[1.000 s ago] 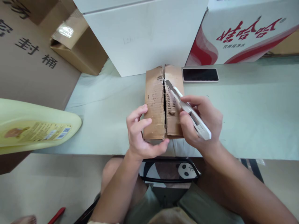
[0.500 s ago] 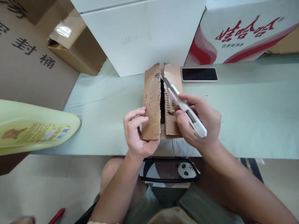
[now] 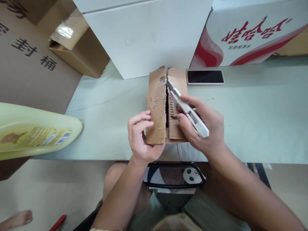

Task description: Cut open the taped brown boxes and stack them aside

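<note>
A small brown cardboard box point(image 3: 156, 106) stands on the pale green surface with its two top flaps parted by a narrow dark gap. The flap edges along the gap are ragged. My left hand point(image 3: 143, 138) grips the box at its near left corner, fingers over the left flap and thumb low at the front. In my right hand point(image 3: 202, 125) is a white utility knife point(image 3: 190, 112), held closed between thumb and fingers. Its blade is out, and the tip is at the far part of the gap. What lies inside the box is hidden.
A phone point(image 3: 205, 77) lies right of the box. Behind stand a large white box point(image 3: 149, 38) and a red-and-white carton point(image 3: 240, 41). At left are a yellow bottle point(image 3: 40, 133) and brown cartons point(image 3: 81, 45). A bare foot point(image 3: 22, 218) shows on the floor.
My right hand and the utility knife have shifted slightly left, and the right flap has moved toward the left one, narrowing the gap. My left hand stays nearly still. More of the foot shows.
</note>
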`<action>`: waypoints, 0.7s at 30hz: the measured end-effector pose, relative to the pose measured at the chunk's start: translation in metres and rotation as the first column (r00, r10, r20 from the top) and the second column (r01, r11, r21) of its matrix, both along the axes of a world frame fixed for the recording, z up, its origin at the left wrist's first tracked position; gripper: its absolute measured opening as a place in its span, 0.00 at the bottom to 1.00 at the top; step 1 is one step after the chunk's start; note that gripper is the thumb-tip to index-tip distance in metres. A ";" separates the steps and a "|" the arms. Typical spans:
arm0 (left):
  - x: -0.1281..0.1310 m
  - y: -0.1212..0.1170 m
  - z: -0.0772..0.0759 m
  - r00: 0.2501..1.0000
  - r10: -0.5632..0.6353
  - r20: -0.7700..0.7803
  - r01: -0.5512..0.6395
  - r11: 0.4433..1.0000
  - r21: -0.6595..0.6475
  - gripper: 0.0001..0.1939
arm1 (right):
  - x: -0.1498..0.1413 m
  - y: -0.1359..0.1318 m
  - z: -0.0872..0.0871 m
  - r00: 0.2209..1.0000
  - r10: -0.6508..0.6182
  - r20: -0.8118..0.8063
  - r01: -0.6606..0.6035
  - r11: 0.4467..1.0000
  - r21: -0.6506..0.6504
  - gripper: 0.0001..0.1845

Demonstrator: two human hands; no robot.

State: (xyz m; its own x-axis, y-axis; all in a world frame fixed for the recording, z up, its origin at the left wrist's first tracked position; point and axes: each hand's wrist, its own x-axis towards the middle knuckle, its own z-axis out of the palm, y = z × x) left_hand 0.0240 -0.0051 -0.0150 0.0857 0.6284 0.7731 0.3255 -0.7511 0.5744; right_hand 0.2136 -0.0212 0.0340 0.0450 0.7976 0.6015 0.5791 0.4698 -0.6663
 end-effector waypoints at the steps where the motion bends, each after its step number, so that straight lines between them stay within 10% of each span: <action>1: 0.000 0.000 0.000 1.000 0.000 -0.001 0.000 1.000 0.001 0.20 | 0.000 0.000 0.000 1.000 0.005 0.002 -0.005 1.000 -0.001 0.16; 21: 0.001 0.000 0.001 1.000 0.021 -0.010 -0.020 1.000 0.008 0.18 | 0.000 -0.001 0.004 0.998 -0.059 -0.005 0.059 0.998 -0.024 0.13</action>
